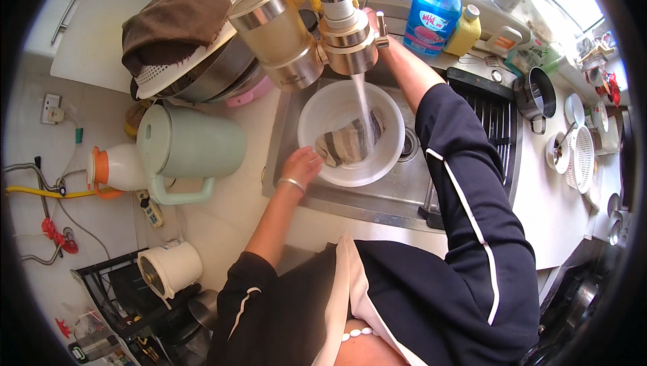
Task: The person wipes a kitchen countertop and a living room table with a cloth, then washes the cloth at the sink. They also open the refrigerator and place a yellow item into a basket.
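A white plastic basin point(352, 176) stands in the stainless steel sink point(349, 203). Inside it lies a wet striped cloth point(341, 144), beige with dark bands. Water runs from the faucet point(349, 45) onto the cloth's right side. My left hand point(302, 168), with a bracelet at the wrist, is at the basin's left rim, fingers extended and holding nothing; whether they touch the rim is unclear. My right hand point(373, 18) reaches behind the faucet, mostly hidden by it, so its grip does not show. A cylindrical filter point(275, 37) is attached to the faucet's left.
Blue soap bottle point(432, 22) and yellow bottle point(464, 30) stand behind the sink. A green pitcher point(194, 151) and stacked pans under a brown cloth point(177, 19) occupy the left counter. A black rack point(482, 118) crosses the sink's right side, near a metal pot point(533, 95).
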`<state>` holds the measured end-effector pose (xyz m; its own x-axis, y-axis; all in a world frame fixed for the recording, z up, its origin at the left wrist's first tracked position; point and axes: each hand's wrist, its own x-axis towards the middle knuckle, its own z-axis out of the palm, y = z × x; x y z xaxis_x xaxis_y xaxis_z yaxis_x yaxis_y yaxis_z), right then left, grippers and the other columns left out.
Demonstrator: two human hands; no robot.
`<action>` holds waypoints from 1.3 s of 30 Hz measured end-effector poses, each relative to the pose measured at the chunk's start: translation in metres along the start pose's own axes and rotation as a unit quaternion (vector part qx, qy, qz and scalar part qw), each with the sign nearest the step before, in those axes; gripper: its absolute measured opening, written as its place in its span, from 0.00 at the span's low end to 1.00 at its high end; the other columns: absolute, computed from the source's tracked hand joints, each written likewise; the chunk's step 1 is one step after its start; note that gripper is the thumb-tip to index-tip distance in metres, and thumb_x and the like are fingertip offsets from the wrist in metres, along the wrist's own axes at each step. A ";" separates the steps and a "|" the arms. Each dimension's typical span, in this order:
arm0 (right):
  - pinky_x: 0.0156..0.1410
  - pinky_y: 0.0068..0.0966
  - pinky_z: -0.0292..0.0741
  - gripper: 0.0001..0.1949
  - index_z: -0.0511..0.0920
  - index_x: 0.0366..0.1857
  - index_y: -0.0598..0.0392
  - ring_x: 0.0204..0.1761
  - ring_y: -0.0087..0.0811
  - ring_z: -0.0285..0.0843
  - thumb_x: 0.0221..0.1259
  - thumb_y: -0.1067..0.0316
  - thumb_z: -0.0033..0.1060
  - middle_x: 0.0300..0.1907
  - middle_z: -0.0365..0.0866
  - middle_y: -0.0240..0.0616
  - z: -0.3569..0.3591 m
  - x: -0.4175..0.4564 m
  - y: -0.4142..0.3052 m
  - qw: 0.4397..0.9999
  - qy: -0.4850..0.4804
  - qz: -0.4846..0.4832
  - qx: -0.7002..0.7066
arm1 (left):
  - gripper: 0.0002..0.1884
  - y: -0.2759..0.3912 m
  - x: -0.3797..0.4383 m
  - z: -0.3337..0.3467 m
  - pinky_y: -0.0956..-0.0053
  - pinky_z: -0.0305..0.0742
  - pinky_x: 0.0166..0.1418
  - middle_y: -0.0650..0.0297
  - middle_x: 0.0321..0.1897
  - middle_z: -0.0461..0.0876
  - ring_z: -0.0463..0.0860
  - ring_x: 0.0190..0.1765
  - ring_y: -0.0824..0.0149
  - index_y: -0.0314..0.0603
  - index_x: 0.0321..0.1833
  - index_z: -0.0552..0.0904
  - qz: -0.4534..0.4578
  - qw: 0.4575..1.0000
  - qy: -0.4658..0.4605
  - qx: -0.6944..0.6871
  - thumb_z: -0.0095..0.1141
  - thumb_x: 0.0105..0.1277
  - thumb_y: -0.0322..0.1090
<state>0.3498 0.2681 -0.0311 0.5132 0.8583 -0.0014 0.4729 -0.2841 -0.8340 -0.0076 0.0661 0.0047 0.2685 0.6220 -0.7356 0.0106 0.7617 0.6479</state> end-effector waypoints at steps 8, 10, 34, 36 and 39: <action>0.45 0.45 0.69 0.17 0.66 0.42 0.60 0.39 0.55 0.72 0.54 0.59 0.44 0.34 0.73 0.60 -0.006 -0.205 0.033 0.972 -0.178 -0.099 -0.116 | 0.17 -0.006 -0.005 -0.001 0.68 0.74 0.45 0.55 0.42 0.73 0.76 0.43 0.60 0.37 0.53 0.67 -0.006 1.000 -0.009 -0.016 0.47 0.61 0.30; 0.50 0.42 0.68 0.19 0.66 0.46 0.60 0.45 0.56 0.69 0.51 0.63 0.44 0.43 0.70 0.59 0.017 -0.244 0.082 0.937 -0.266 -0.049 -0.223 | 0.17 -0.007 -0.002 -0.001 0.68 0.74 0.46 0.54 0.43 0.72 0.76 0.45 0.59 0.37 0.53 0.67 -0.010 1.000 -0.009 -0.013 0.47 0.61 0.31; 0.38 0.24 0.71 0.13 0.70 0.31 0.58 0.34 0.29 0.73 0.35 0.80 0.50 0.27 0.72 0.36 -0.090 -0.355 -0.066 0.907 -0.344 0.008 0.243 | 0.48 -0.039 -0.030 0.070 0.48 0.57 0.61 0.52 0.62 0.53 0.56 0.63 0.46 0.52 0.67 0.43 -0.106 0.987 0.020 -0.116 0.51 0.49 0.65; 0.41 0.26 0.70 0.12 0.73 0.31 0.58 0.35 0.34 0.73 0.35 0.78 0.51 0.28 0.74 0.42 -0.105 -0.369 -0.098 0.931 -0.305 -0.111 0.168 | 0.41 -0.030 -0.062 0.082 0.52 0.57 0.62 0.55 0.60 0.59 0.62 0.61 0.52 0.50 0.64 0.54 -0.086 0.965 -0.151 -0.194 0.38 0.53 0.69; 0.48 0.34 0.68 0.17 0.75 0.36 0.52 0.41 0.50 0.68 0.35 0.75 0.57 0.35 0.70 0.52 -0.103 -0.396 -0.114 0.949 -0.166 -0.265 0.037 | 0.37 -0.041 -0.044 0.084 0.65 0.64 0.59 0.58 0.54 0.68 0.68 0.57 0.59 0.45 0.57 0.66 -0.019 0.940 -0.241 -0.242 0.26 0.58 0.69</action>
<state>0.1666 -0.0837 0.1218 -0.0426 0.9628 0.2667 0.5435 0.2463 -0.8025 0.0610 -0.0080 0.0268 0.6825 0.5280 -0.5054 -0.3803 0.8471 0.3713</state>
